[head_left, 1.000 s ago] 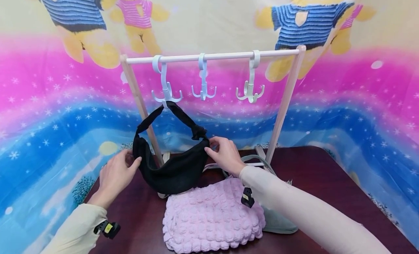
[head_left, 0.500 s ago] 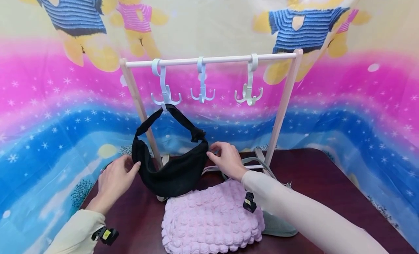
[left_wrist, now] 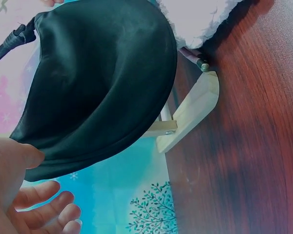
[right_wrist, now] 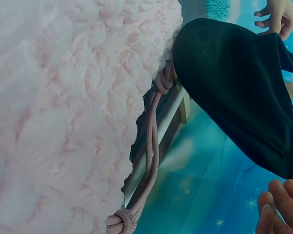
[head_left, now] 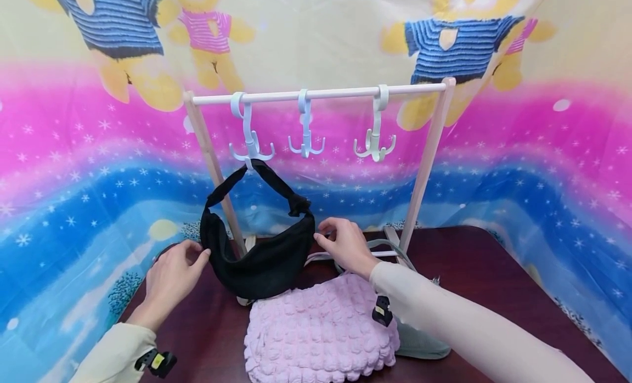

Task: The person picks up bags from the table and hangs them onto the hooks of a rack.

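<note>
In the head view a black shoulder bag (head_left: 261,268) hangs by its strap from the lowest prong of the left light-blue hook (head_left: 252,147). My left hand (head_left: 175,270) is at the bag's left end, thumb tip at the edge. In the left wrist view the thumb overlaps the bag's corner while the other fingers lie loosely bent below it. My right hand (head_left: 347,244) is beside the bag's right end, fingers loosely bent, with a small gap between. A pink puffy quilted bag (head_left: 321,328) lies on the table in front, its knotted handle (right_wrist: 154,131) showing in the right wrist view.
A wooden rack (head_left: 340,92) with a horizontal bar stands on the dark red table (head_left: 474,268). Another blue hook (head_left: 306,136) and a pale green hook (head_left: 376,136) hang from it without bags. A grey-green bag (head_left: 419,342) lies partly beneath the right forearm.
My right hand has come off the bag's right end and moved slightly away. The left hand has eased a little outward. The black bag stays hanging on the hook.
</note>
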Motion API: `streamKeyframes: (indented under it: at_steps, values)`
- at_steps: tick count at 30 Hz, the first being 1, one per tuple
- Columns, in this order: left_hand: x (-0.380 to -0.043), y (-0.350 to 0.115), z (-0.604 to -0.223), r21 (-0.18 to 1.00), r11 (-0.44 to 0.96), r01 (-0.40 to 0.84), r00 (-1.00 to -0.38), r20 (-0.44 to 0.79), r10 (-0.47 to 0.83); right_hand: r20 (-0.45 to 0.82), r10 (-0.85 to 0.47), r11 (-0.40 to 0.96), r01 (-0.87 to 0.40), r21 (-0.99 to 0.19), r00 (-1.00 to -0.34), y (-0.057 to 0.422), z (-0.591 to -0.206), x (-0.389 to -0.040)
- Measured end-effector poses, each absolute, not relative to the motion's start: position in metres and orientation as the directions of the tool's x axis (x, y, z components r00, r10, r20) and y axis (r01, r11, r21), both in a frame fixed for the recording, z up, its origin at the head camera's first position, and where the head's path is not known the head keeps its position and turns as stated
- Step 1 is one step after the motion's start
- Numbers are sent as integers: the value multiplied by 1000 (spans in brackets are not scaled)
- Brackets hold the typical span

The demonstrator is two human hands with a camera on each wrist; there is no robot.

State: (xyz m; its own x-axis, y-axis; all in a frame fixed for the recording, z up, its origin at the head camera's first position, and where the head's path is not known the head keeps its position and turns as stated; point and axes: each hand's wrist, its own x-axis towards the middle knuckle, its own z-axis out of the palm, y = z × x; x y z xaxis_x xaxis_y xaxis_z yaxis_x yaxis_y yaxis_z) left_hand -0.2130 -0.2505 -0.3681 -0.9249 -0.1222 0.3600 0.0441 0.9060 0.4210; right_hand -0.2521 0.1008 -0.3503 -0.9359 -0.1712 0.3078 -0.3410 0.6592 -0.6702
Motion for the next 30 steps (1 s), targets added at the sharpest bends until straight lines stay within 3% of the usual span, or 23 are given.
streamKeyframes:
  at_steps: [30]
  values:
    - [-205, -246, -372, 416, 907, 66, -932, 350, -93, 278, -228, 684, -357, -637, -933, 109, -352, -236]
